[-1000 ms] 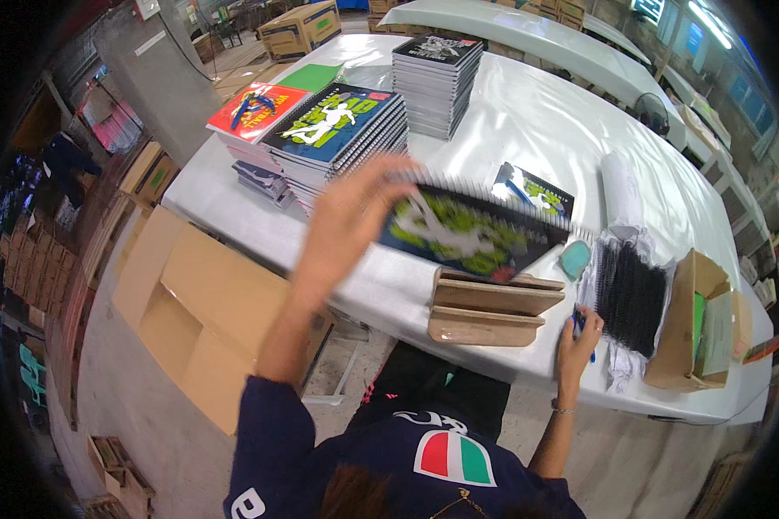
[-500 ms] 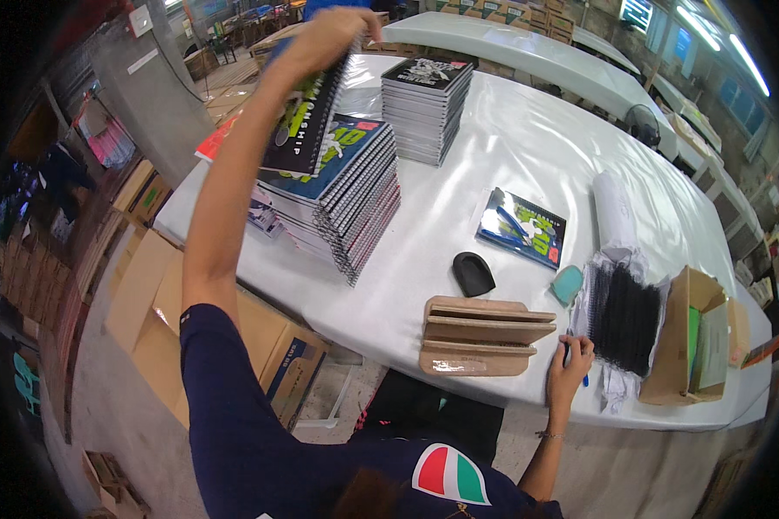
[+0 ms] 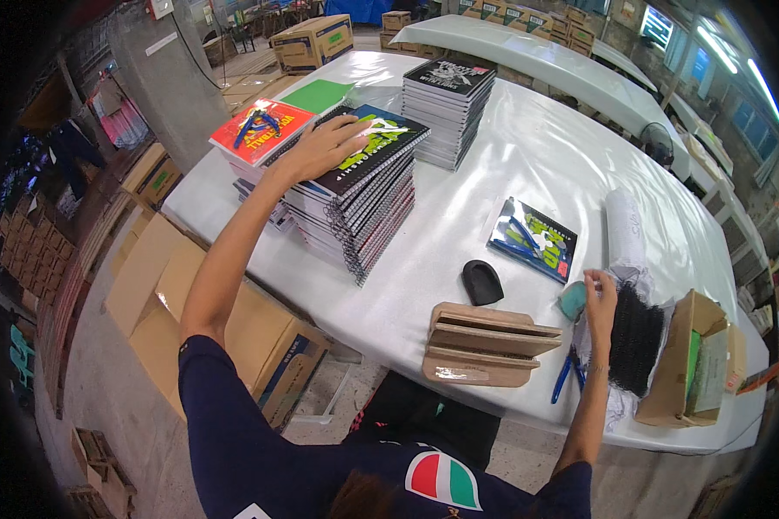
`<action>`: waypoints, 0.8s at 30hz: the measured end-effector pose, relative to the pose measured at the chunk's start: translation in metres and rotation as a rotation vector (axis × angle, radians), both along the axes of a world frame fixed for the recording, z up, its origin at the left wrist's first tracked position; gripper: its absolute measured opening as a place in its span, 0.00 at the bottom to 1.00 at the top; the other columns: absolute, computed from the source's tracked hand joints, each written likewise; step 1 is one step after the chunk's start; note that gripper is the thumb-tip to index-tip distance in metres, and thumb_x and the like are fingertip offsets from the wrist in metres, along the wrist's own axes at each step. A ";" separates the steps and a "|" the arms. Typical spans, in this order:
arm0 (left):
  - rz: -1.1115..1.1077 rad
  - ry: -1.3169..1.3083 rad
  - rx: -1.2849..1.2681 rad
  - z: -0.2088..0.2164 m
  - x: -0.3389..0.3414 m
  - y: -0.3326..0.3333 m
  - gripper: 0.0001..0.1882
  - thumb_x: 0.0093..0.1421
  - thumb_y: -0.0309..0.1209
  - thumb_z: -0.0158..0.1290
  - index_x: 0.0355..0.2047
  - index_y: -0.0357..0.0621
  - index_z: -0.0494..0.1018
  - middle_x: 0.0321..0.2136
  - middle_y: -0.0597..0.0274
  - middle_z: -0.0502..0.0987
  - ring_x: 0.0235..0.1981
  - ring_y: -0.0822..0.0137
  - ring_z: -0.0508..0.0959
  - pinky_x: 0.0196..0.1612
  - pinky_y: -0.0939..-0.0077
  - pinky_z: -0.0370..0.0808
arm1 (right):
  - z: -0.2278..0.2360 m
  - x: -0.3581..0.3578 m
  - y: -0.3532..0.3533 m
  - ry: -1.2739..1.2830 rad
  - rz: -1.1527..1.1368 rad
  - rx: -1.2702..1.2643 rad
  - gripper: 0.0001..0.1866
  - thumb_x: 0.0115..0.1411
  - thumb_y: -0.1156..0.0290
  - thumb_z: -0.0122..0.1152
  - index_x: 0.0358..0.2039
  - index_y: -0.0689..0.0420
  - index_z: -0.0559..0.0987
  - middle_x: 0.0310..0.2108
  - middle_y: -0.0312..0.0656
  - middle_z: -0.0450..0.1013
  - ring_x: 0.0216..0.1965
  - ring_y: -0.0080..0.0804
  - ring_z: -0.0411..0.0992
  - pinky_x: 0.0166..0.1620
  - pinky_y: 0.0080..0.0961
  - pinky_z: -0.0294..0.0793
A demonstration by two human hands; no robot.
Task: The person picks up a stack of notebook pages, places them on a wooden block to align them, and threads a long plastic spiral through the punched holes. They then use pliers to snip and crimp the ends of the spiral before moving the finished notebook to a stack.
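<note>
From my end, I judge the glossy, dark-covered, coil-bound paper notebook (image 3: 389, 128), topping the tall notebook stack (image 3: 376, 216) on the left of the white-covered table (image 3: 459, 225), light, bendable and slippery; I'd pinch its cover edge, sparing the coil. My left hand (image 3: 325, 152) reaches far, palm down, fingers extended on the cover, unclosed. My right hand (image 3: 601, 303) bends just beside the teal rounded pad (image 3: 570, 300); whether it grips anything, I cannot tell.
</note>
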State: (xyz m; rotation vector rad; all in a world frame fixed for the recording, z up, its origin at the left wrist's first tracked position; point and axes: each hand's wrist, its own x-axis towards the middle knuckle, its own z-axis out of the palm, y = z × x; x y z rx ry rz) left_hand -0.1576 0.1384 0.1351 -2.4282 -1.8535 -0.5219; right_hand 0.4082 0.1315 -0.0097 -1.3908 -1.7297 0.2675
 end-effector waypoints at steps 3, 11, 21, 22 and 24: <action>0.101 0.005 -0.005 -0.009 -0.007 0.000 0.30 0.69 0.51 0.35 0.67 0.53 0.58 0.62 0.50 0.63 0.64 0.54 0.61 0.65 0.58 0.55 | -0.023 0.003 0.045 -0.038 -0.011 -0.042 0.11 0.59 0.68 0.59 0.42 0.56 0.79 0.35 0.46 0.72 0.38 0.40 0.72 0.43 0.35 0.71; 0.244 0.002 0.069 -0.022 -0.024 -0.009 0.28 0.69 0.52 0.35 0.65 0.56 0.62 0.62 0.50 0.63 0.64 0.52 0.62 0.64 0.42 0.53 | -0.066 0.006 0.096 -0.163 -0.133 -0.260 0.28 0.53 0.60 0.65 0.53 0.60 0.73 0.41 0.61 0.70 0.43 0.53 0.71 0.46 0.40 0.71; -0.118 0.456 0.315 -0.026 -0.059 0.003 0.19 0.67 0.34 0.43 0.55 0.41 0.68 0.60 0.50 0.67 0.60 0.49 0.66 0.62 0.60 0.64 | -0.066 -0.010 0.097 -0.256 -0.199 -0.139 0.28 0.51 0.59 0.66 0.52 0.55 0.75 0.46 0.62 0.69 0.47 0.59 0.70 0.51 0.44 0.70; -0.122 0.500 0.319 -0.030 -0.065 0.003 0.19 0.67 0.33 0.42 0.56 0.41 0.66 0.61 0.50 0.66 0.61 0.49 0.65 0.63 0.61 0.63 | -0.060 -0.018 0.094 -0.253 -0.216 -0.195 0.27 0.51 0.57 0.66 0.51 0.52 0.76 0.46 0.60 0.70 0.48 0.58 0.70 0.51 0.45 0.70; -0.167 0.568 0.350 -0.031 -0.065 0.010 0.19 0.67 0.29 0.40 0.58 0.40 0.64 0.62 0.49 0.64 0.62 0.49 0.63 0.66 0.62 0.60 | -0.064 -0.003 0.101 -0.195 -0.216 -0.169 0.26 0.51 0.57 0.66 0.50 0.50 0.78 0.44 0.59 0.71 0.47 0.57 0.71 0.50 0.46 0.70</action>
